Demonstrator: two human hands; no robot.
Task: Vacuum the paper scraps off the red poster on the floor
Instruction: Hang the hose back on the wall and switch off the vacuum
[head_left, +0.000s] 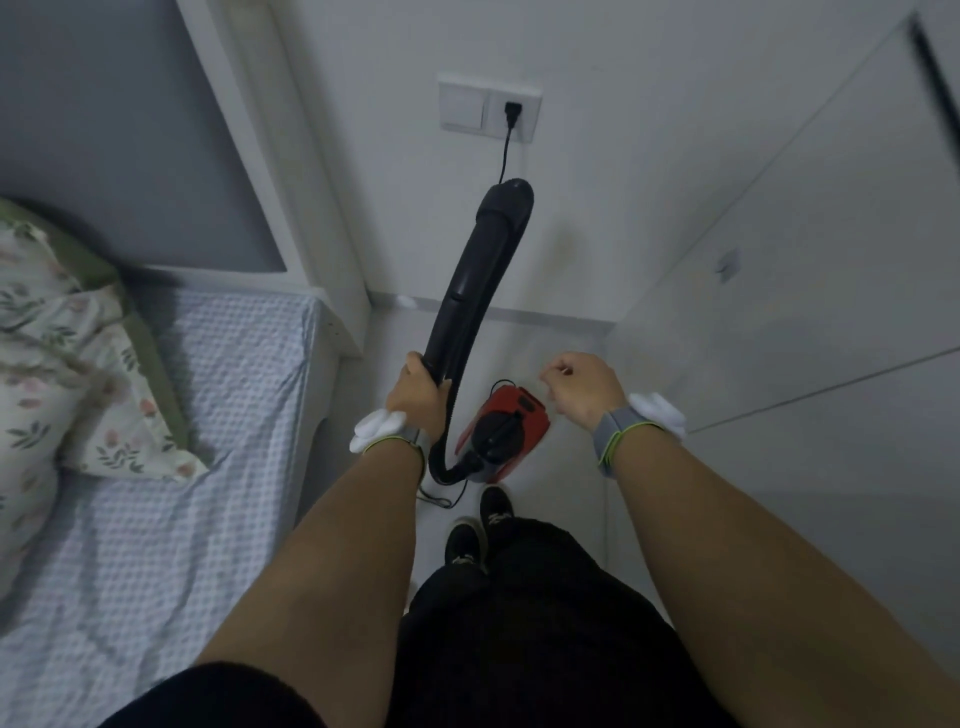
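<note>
Your left hand (418, 397) is clenched round the black vacuum wand (475, 291), raised nozzle-up, prob. to carry it clear of the floor. Right hand (582, 387) hangs loosely curled, holding nothing. Red vacuum body (511, 431) sits by your feet (plugged in). Red poster and scraps aren't in view.

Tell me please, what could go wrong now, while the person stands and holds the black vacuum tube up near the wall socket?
1. The cord runs from the plug toward the raised vacuum tube in the left hand; a strong pull could perhaps loosen the plug.
2. The red vacuum body and a loop of cable lie just ahead of the shoes, so tripping seems possible.
3. No red poster or scraps are in view; the person must first turn in this narrow space beside the bed.
</note>
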